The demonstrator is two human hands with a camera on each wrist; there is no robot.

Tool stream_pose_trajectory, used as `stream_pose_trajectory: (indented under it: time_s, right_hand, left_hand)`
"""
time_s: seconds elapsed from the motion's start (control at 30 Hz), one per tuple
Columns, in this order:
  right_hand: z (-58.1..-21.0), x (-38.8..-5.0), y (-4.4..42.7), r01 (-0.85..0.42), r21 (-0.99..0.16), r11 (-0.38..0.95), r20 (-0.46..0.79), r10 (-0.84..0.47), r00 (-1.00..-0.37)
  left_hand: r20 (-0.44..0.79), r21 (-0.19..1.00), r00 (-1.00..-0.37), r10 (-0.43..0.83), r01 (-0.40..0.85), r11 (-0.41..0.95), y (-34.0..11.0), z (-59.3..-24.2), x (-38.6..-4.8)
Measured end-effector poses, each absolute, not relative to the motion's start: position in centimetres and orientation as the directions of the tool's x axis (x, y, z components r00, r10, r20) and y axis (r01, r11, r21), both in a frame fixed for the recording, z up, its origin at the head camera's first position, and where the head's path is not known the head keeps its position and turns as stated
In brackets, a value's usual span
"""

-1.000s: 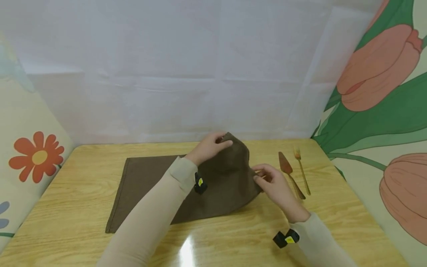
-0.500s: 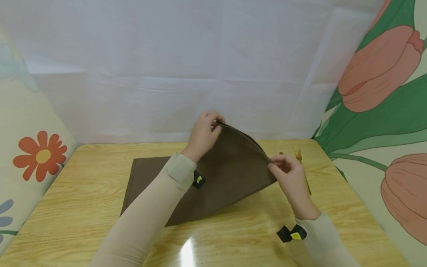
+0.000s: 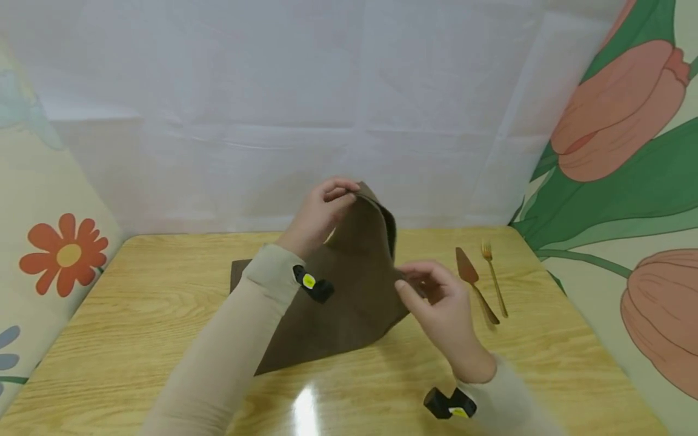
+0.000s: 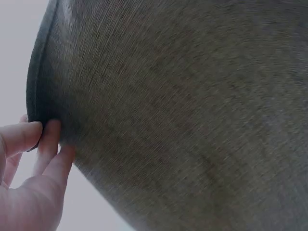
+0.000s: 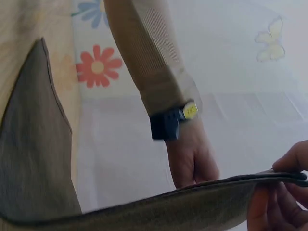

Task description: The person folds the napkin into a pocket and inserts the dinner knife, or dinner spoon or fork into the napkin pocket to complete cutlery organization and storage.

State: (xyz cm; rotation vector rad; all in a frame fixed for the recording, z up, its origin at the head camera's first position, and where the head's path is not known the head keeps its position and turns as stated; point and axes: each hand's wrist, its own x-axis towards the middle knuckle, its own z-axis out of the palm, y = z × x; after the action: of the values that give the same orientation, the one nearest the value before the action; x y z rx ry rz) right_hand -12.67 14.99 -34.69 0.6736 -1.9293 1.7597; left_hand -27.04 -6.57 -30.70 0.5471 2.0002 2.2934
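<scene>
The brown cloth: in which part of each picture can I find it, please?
Head: brown cloth, centre and just below.
Left wrist: it fills the centre and the right side.
Right wrist: left side and along the bottom.
Shared landmark: left hand, in all three.

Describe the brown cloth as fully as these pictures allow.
The cloth is plain dark brown, apparently woven, with a hemmed edge. Its right end is raised and curved, pinched by the left hand at the top and the right hand lower. Its left part, partly hidden behind the left arm, appears to rest on the wooden table.
</scene>
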Motion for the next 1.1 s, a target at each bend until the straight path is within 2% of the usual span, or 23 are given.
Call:
stream_pose_trajectory:
  time_s: [0.1, 0.33, 0.5, 0.8, 1.1]
  right_hand:
    - [-35.0, -12.3, 13.4, -0.648, -0.756, 0.089, 0.632, -0.156, -0.759]
    - [-36.3, -12.5, 10.5, -0.672, -0.736, 0.088, 0.643, -0.223, -0.733]
    - [-37.1, -12.8, 8.7, -0.626, -0.771, 0.122, 0.591, -0.228, -0.773]
    - [-37.7, -12.9, 5.8, -0.478, -0.855, 0.203, 0.411, -0.297, -0.862]
    - [-38.1, -12.6, 3.1, -0.439, -0.873, 0.213, 0.322, -0.426, -0.846]
  left_hand:
    - [0.190, 0.966, -0.933, 0.306, 0.122, -0.229, -8.0, -30.5, -26.9]
    - [0.087, 0.995, -0.948, 0.305, 0.099, 0.024, -11.6, -30.3, -27.0]
    - [0.030, 0.991, -0.946, 0.322, 0.070, 0.116, -13.8, -30.5, -26.9]
    - [-0.031, 0.942, -0.945, 0.327, 0.082, 0.325, -16.7, -31.7, -26.9]
    - [-0.095, 0.885, -0.937, 0.335, 0.075, 0.460, -20.7, -32.8, -26.2]
